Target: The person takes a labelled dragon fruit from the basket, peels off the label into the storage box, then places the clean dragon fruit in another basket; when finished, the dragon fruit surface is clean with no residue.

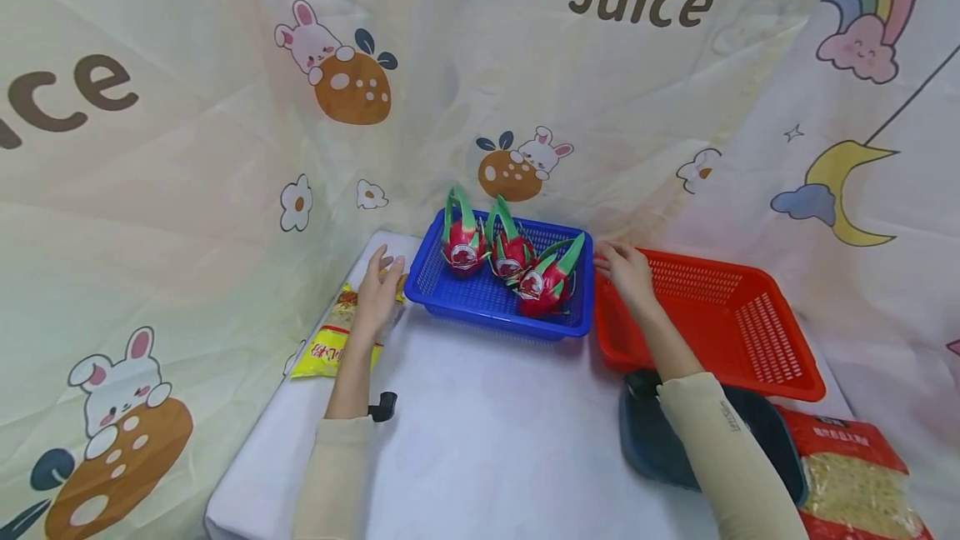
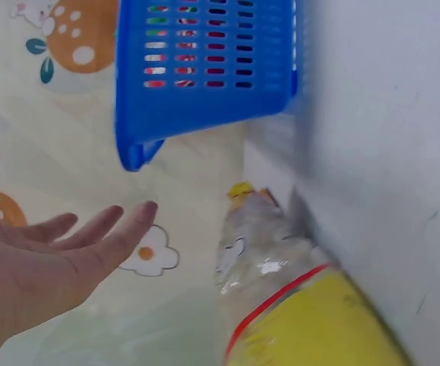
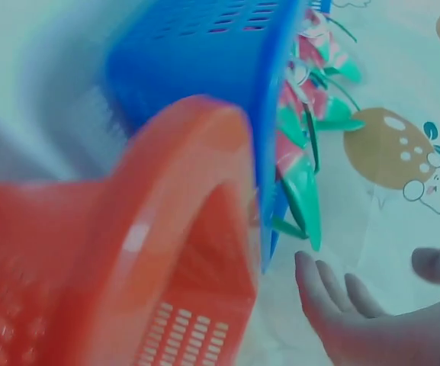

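Observation:
A blue basket [image 1: 487, 307] stands at the back of the white table and holds three dragon fruits [image 1: 512, 258] with green leaf tips. Just left of it is my left hand [image 1: 379, 294], above a yellow and clear bag [image 1: 327, 350]. In the left wrist view the left fingers are spread and apart from the basket, holding nothing. My right hand [image 1: 628, 273] is by the basket's right end, over the left rim of a red basket [image 1: 750, 273]. From the right wrist view, the right fingers are extended, with a gap to the blue basket.
In front of the red basket sits a dark container [image 1: 757, 415], partly covered by my right sleeve. A red bag with a clear window [image 1: 855, 473] lies at the right table edge. Behind the table hangs a printed curtain [image 1: 465, 40].

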A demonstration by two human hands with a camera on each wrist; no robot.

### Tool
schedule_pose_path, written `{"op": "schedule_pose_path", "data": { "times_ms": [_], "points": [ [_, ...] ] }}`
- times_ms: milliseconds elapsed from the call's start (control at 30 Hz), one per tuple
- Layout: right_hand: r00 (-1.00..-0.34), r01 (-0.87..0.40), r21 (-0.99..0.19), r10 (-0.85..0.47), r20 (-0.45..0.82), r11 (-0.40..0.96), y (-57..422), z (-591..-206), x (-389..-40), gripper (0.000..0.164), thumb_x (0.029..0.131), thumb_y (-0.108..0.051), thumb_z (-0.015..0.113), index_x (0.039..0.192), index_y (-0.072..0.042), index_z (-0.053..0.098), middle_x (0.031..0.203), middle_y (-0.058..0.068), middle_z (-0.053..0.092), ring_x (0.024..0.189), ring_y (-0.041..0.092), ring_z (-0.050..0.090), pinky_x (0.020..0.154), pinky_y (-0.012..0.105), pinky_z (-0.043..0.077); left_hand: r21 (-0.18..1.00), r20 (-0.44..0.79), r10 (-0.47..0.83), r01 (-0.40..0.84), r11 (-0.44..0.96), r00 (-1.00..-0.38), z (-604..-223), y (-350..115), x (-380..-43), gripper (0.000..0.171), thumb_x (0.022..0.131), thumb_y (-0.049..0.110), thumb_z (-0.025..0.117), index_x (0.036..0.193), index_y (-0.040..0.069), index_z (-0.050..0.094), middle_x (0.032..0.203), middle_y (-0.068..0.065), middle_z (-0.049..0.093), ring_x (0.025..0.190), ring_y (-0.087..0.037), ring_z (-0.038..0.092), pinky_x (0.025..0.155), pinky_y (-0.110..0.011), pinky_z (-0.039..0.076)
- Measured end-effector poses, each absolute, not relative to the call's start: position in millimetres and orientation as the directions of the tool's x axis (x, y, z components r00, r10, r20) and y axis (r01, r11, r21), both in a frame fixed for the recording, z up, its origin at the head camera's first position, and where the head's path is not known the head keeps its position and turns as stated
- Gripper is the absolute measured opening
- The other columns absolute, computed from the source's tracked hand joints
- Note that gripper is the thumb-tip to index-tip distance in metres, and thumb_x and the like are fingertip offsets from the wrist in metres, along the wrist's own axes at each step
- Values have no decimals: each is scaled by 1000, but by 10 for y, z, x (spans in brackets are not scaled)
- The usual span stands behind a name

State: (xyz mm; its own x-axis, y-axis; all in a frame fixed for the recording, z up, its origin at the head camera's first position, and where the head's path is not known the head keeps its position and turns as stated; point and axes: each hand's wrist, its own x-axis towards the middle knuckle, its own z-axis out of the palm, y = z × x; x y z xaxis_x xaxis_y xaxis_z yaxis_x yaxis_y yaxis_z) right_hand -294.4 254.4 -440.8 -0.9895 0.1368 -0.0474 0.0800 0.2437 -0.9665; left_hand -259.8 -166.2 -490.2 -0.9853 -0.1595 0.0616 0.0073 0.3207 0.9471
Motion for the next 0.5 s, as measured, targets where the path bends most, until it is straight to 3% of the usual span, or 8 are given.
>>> {"op": "schedule_pose_path", "data": {
  "times_ms": [100, 200, 367, 500],
  "points": [
    [-983, 125, -985, 151, -107, 115, 2494, -4386, -3027, 52, 112, -24, 47, 152, 9, 43, 148, 33, 51, 127, 35, 63, 111, 43, 48, 978, 22, -184, -18, 209, -983, -4939, -1656, -2629, 80, 104, 63, 48, 167, 19, 24, 160, -17, 43, 137, -42, 53, 115, -56, 43],
    [-975, 178, -981, 150, -166, 76, 2453, -4371, -3094, 51, 111, -16, 46, 152, 12, 40, 149, 33, 49, 124, 31, 65, 110, 41, 48, 994, -14, -200, -36, 107, -980, -4969, -1648, -2655, 74, 107, 50, 52, 165, 13, 27, 157, -19, 47, 134, -42, 56, 113, -55, 46],
    [-962, 246, -969, 126, -243, 7, 2416, -4385, -3187, 54, 108, -8, 47, 156, 12, 32, 154, 32, 44, 135, 40, 56, 112, 41, 46, 997, -76, -215, -69, -40, -974, -4997, -1639, -2685, 65, 108, 31, 57, 164, 10, 31, 154, -21, 50, 134, -39, 57, 109, -52, 50],
    [-950, 288, -955, 104, -295, -73, 2404, -4439, -3248, 55, 108, -5, 46, 157, 12, 29, 155, 32, 44, 139, 42, 52, 111, 42, 48, 992, -101, -224, -79, -103, -969, -5030, -1640, -2698, 63, 106, 17, 62, 162, 10, 34, 151, -22, 53, 128, -37, 61, 102, -43, 56]
  ]
}}
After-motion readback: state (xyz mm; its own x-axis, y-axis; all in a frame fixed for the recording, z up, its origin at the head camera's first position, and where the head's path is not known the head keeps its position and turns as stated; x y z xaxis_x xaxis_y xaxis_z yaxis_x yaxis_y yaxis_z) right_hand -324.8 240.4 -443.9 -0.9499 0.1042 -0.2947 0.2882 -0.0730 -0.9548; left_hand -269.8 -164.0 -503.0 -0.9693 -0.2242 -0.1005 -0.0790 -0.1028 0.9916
